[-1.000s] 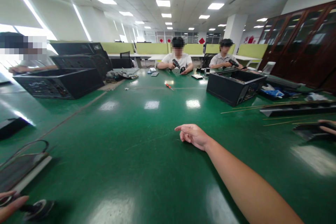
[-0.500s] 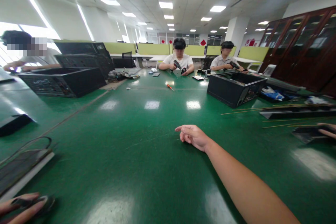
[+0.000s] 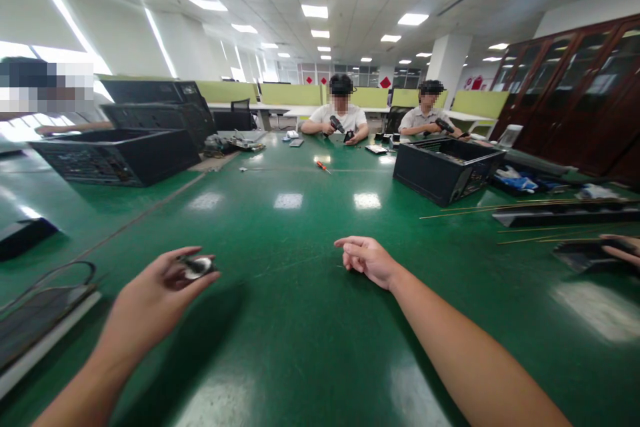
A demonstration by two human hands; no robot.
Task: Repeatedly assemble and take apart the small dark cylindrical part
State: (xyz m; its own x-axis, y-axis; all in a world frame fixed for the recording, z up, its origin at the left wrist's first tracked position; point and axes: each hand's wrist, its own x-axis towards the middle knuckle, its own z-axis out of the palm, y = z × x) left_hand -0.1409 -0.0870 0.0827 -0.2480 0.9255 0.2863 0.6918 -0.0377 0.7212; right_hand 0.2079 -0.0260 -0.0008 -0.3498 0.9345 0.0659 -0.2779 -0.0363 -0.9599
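Observation:
Between the thumb and fingers of my left hand is a small round dark object with a shiny silvery face. I cannot make out its exact kind. That hand is raised above the green tabletop and casts a shadow on it. My right hand rests on the table near the middle, index finger stretched out to the left and the other fingers loosely curled. I see nothing in it.
Black computer cases stand at left, another case at right. An orange screwdriver lies farther back. A flat panel with a cable is at the left edge. Co-workers sit around; another person's hand is at far right.
My left hand has come in from the lower left corner, carrying the round object up and toward the middle. My right hand has stayed in place.

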